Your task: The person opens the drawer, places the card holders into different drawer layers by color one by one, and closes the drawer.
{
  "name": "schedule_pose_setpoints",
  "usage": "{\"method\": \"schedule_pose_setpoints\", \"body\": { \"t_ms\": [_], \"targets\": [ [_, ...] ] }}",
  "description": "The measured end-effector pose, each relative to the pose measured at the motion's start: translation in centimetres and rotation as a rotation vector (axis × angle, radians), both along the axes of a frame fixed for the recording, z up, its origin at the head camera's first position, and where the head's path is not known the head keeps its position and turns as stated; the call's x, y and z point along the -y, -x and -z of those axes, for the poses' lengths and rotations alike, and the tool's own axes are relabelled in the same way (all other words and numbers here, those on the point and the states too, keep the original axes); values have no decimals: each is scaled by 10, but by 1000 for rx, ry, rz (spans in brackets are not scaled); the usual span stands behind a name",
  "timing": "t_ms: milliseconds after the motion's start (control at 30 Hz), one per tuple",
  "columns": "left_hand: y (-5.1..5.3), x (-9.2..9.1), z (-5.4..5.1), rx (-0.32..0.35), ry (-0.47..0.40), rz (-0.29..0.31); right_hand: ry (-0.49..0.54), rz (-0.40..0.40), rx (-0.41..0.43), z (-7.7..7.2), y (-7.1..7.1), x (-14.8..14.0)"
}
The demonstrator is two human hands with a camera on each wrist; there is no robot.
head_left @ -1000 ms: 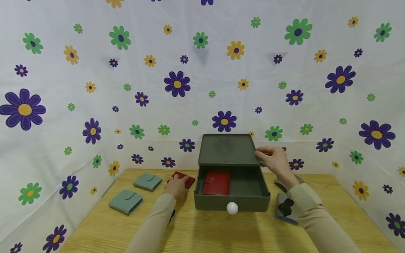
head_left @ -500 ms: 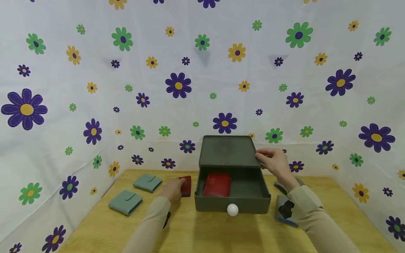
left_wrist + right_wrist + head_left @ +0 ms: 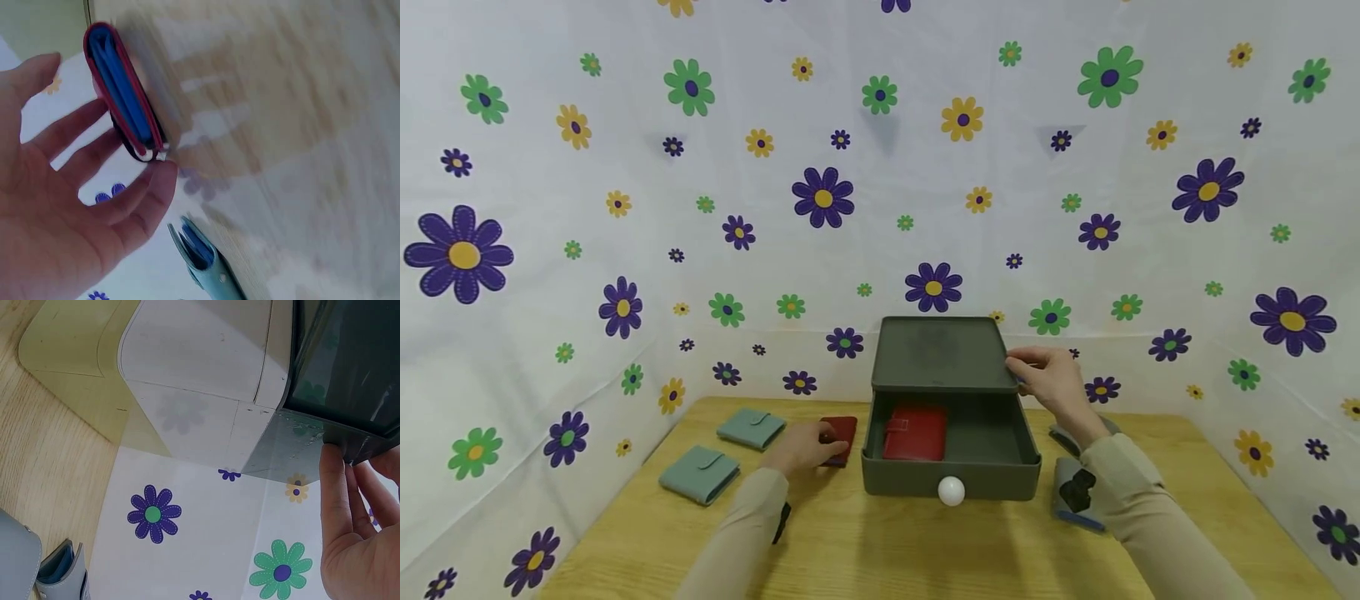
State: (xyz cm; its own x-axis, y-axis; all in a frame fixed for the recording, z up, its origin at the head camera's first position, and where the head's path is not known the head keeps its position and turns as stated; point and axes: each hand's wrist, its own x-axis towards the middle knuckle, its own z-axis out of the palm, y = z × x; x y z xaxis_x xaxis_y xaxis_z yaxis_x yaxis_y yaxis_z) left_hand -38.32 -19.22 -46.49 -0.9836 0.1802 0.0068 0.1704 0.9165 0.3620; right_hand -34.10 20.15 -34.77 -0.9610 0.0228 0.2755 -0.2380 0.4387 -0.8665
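A dark red wallet (image 3: 842,438) lies on the table left of the dark green drawer box (image 3: 951,482). My left hand (image 3: 803,450) is at its left side, fingers spread; in the left wrist view the fingertips touch or nearly touch the wallet (image 3: 122,94), thumb apart from it. My right hand (image 3: 1051,382) pinches the right edge of the box's top tray (image 3: 938,354); the right wrist view shows the fingers (image 3: 336,481) against the dark rim. A bright red wallet (image 3: 915,433) lies in the left part of the pulled-out drawer, which has a white knob (image 3: 951,491).
Two pale green wallets, one behind (image 3: 752,427) and one nearer (image 3: 700,474), lie at the table's left. Right of the box, partly behind my right arm, are a grey wallet (image 3: 1066,487) and another grey item (image 3: 1063,439). A flowered cloth (image 3: 880,250) stands behind.
The dark red wallet has turned from slanted to nearly upright in the head view. My left hand has shifted left, uncovering more of it. My right hand stays at the tray edge.
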Motion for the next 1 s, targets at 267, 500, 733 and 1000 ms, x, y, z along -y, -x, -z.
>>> {"method": "schedule_pose_setpoints", "body": {
  "t_ms": [267, 500, 733, 1000],
  "targets": [
    [-2, -14, 7, -103, 38, -40, 12, -8, 15, -1, 0, 2],
    [-4, -23, 16, -77, 52, -96, 4, -1, 27, 4, -6, -1],
    [-11, -27, 9, -54, 57, -123, 13, 3, 28, 5, -5, -2],
    [-9, -13, 0, -21, -5, -107, 7, -3, -1, -2, 1, 0]
  ]
}}
